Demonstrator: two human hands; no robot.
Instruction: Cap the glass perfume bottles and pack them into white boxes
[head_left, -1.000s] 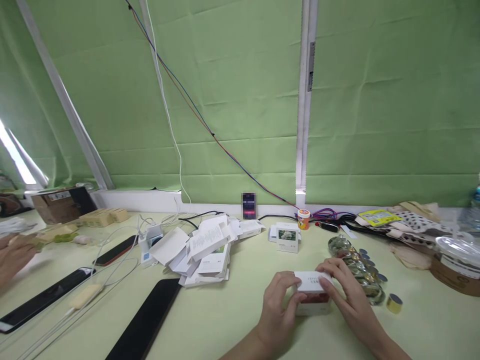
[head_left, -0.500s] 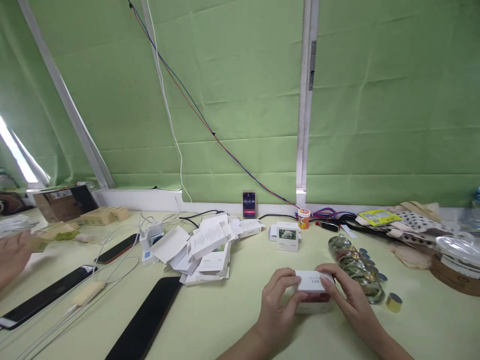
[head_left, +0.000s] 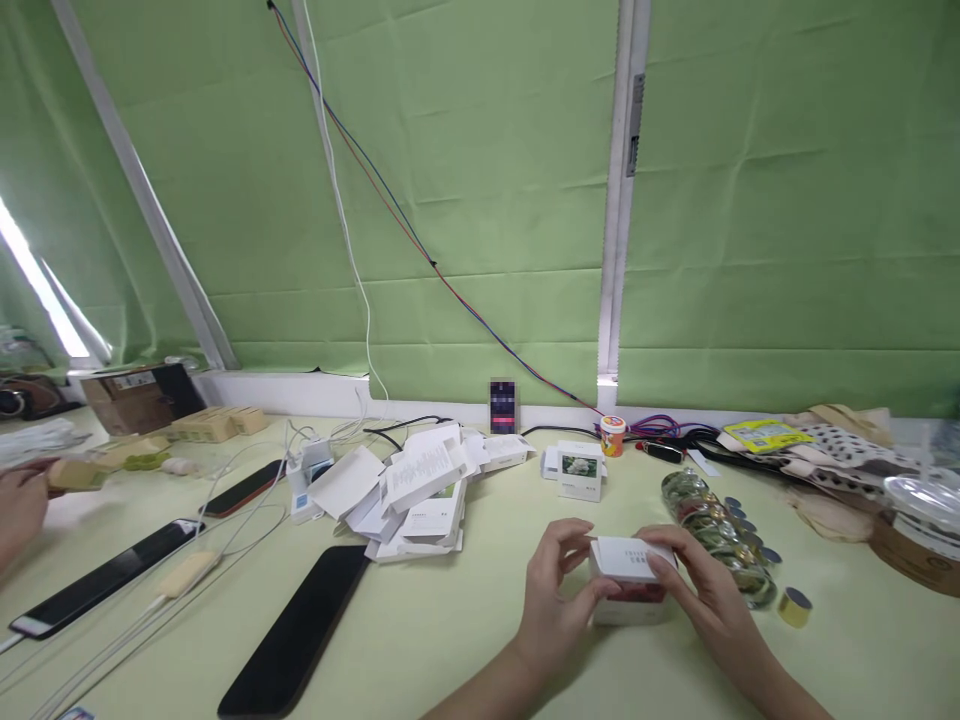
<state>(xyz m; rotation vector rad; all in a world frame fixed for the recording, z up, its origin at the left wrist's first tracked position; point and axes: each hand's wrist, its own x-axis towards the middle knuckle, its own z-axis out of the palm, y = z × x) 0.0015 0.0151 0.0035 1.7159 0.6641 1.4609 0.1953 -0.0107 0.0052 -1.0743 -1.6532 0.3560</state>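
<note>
A small white box (head_left: pixel 630 607) with a dark red picture on its side stands on the pale green table near the front. My left hand (head_left: pixel 555 590) grips its left side, thumb at the front and fingers behind. My right hand (head_left: pixel 709 600) holds the right side, with fingers on the top. Just behind my right hand lie wrapped glass-like pieces with green and red contents (head_left: pixel 712 535). A small gold cylinder (head_left: pixel 795 606) stands to their right. Behind the box is a white carton with a flower picture (head_left: pixel 579 470).
Flattened white cartons (head_left: pixel 424 480) are piled left of centre. Phones (head_left: pixel 300 625) and white cables lie on the left, where another person's hand (head_left: pixel 21 510) holds a tan box. A paper cup (head_left: pixel 613 436) and a lidded tub (head_left: pixel 919 530) stand farther right.
The view has shifted slightly. My hands keep hold of the white box, whose top now looks a little more raised at the front edge. The other person's hand has moved with a tan box.
</note>
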